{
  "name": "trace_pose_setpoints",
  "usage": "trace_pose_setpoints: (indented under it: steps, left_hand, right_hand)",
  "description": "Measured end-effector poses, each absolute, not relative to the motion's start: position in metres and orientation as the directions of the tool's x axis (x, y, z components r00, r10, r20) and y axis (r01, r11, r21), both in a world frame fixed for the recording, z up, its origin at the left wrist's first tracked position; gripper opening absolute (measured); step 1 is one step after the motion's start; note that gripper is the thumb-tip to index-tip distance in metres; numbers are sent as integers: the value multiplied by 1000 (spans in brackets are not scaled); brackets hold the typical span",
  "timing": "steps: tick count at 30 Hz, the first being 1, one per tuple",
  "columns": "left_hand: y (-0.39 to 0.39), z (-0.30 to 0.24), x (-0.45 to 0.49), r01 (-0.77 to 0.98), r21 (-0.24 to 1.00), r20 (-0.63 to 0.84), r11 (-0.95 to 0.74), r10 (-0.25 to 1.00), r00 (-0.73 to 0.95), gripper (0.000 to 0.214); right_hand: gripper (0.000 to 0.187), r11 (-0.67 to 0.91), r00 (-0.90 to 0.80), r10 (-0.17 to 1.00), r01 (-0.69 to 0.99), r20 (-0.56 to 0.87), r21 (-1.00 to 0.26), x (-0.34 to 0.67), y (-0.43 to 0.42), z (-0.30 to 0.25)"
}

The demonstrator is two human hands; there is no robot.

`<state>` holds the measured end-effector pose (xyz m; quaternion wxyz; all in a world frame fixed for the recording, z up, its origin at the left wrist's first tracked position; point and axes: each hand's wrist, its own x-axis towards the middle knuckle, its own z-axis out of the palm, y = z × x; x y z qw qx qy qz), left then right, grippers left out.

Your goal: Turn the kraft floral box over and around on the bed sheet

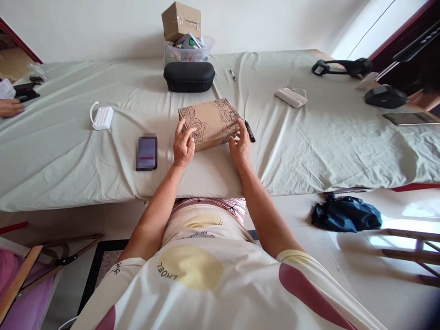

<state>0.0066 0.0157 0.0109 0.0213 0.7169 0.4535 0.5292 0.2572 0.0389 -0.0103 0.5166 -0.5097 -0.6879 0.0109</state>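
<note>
A brown cardboard box (211,120) with black scribbled, rose-like swirls on its lid lies on the cloth in front of me, its lid down. My left hand (184,143) grips its near left corner, fingers bent over the lid and side. At the near right corner, my right hand (240,144) has its fingers on the lid and the thumb by the front edge. Just right of that hand rests a black marker (250,131). A phone (146,153) with a blurred screen lies to the left of my left hand.
Behind the box sit a black case (189,76) and a clear plastic bin (206,51) topped by a small carton (181,21). White corded blocks (104,118) flank it left and right. Another person's hand (11,108) shows at far left. Black headgear (340,67) lies back right.
</note>
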Motion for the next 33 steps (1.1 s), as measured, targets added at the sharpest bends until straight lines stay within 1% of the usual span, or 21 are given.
trace_pose_setpoints:
  steps: [2,3,6,8,10,12,16,23,27,30,33]
  left_hand:
    - [17,8,6,605,560,712,-566,702,-3,47]
    - [18,7,6,592,588,696,-551,718,-22,52]
    - [23,2,4,564,674,622,-476,778,-86,68]
    - [25,0,2,566,714,556,-412,825,-101,70]
    - [26,-2,1,590,726,497,-353,862,-96,68]
    - [26,-3,0,622,719,456,-309,886,-87,67]
    - [25,-5,1,671,695,404,-259,912,-67,81]
    - [27,-8,0,688,694,368,-214,926,-84,84]
    - [26,-5,-1,668,714,372,-210,922,-108,86]
    - [21,1,-2,619,736,430,-274,896,-115,84]
    - [15,8,-3,558,744,520,-367,843,-139,71]
  right_hand:
    - [67,490,31,744,654,667,-576,254,39,-13]
    - [71,484,31,756,644,653,-592,252,39,-13]
    - [76,447,63,788,625,612,-640,248,38,-14]
    - [78,410,91,815,607,572,-681,247,38,-16]
    - [78,357,112,848,599,517,-717,249,40,-19]
    - [75,316,111,876,604,470,-732,251,43,-22]
    - [65,302,87,894,609,440,-734,257,48,-27]
    - [63,332,38,898,595,438,-732,261,49,-30]
    - [57,351,56,880,591,472,-726,259,48,-29]
    - [55,401,108,831,565,546,-721,257,47,-24]
    - [57,469,198,736,539,647,-699,256,42,-15]
